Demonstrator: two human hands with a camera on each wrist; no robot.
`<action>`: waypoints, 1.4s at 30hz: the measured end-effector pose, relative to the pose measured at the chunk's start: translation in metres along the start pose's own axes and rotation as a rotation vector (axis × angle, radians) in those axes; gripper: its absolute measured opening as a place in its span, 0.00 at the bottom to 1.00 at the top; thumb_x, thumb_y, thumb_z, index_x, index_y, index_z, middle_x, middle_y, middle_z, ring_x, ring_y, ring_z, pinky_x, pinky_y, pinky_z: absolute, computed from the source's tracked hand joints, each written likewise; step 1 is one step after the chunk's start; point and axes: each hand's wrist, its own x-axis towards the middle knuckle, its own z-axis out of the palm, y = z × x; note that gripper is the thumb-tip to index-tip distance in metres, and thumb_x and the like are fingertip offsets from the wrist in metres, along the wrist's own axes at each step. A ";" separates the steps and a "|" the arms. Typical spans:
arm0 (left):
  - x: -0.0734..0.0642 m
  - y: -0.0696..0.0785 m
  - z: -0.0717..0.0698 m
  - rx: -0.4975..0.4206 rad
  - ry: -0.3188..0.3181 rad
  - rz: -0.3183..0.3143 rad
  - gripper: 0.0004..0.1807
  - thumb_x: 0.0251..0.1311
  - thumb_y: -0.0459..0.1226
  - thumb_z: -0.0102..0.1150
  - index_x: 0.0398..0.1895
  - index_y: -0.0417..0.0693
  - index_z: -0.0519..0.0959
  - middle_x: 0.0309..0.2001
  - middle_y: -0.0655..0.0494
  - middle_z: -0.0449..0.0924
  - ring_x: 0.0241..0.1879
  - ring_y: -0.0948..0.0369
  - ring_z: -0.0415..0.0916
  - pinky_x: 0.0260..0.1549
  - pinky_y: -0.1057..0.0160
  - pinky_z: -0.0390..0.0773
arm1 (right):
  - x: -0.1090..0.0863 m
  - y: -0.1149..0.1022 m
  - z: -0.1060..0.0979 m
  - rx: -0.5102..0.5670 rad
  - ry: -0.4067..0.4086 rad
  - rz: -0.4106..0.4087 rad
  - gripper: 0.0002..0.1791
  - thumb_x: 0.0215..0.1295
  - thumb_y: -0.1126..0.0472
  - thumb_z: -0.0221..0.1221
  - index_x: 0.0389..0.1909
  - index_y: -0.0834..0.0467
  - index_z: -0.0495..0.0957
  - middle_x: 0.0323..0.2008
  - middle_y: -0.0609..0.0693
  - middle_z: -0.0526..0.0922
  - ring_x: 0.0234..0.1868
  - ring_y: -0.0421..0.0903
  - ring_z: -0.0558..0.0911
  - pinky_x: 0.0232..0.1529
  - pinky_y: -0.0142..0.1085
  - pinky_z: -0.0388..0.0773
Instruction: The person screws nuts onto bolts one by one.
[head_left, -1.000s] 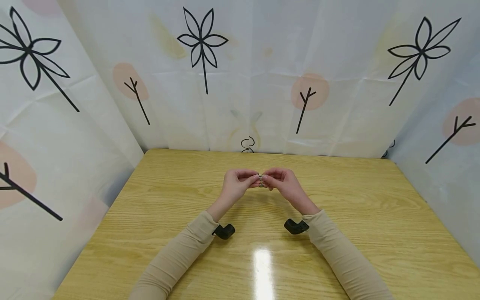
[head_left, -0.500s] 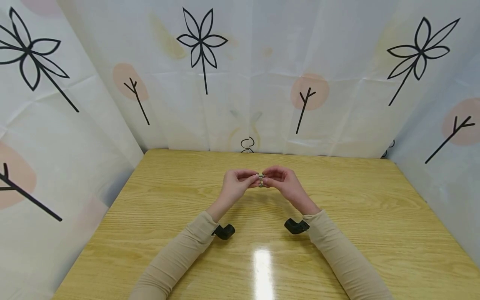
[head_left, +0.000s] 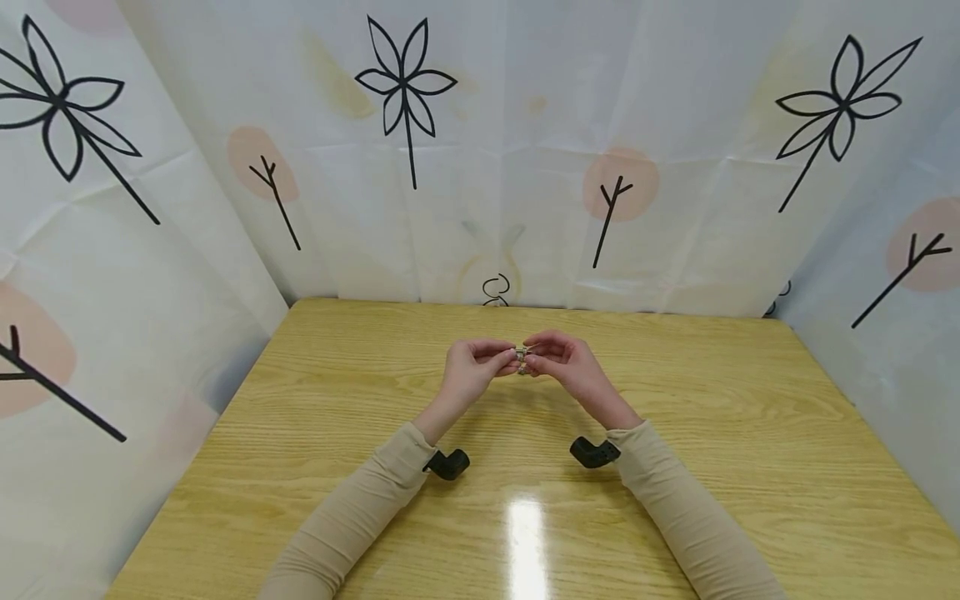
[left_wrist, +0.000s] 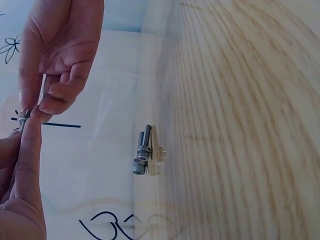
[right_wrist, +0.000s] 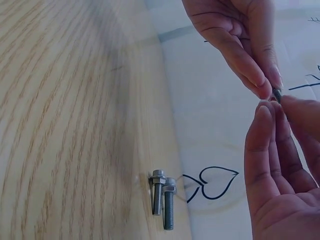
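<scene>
Between the fingertips of both hands is a small metal bolt [left_wrist: 23, 119], mostly covered by fingers. The left hand [head_left: 474, 367] pinches it from the left. From the other side the right hand [head_left: 562, 360] has thumb and index fingertip at its end. The right wrist view shows the left hand [right_wrist: 240, 42] above and the right hand [right_wrist: 280, 165] below, with a dark bit of the bolt [right_wrist: 277, 94] between them. Two more bolts, a nearer one [right_wrist: 156, 197] and a second [right_wrist: 169, 207], lie side by side on the table, each with a nut near its head.
The wood-grain table [head_left: 360, 500] ends at a pale patterned curtain [head_left: 525, 100] behind, with more curtain at both sides. Black wrist cameras, one on the left sleeve [head_left: 448, 463] and one on the right [head_left: 594, 452], hang low over the tabletop.
The right index finger has lifted a little away from the thumb and shifted slightly over the bolt. The left hand holds its place.
</scene>
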 end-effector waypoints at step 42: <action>0.002 0.002 0.000 -0.044 -0.010 -0.004 0.13 0.61 0.23 0.57 0.47 0.19 0.76 0.41 0.27 0.79 0.44 0.34 0.76 0.49 0.41 0.77 | 0.001 0.000 0.003 -0.032 0.038 -0.024 0.15 0.65 0.65 0.62 0.49 0.68 0.76 0.41 0.62 0.80 0.44 0.68 0.78 0.49 0.60 0.77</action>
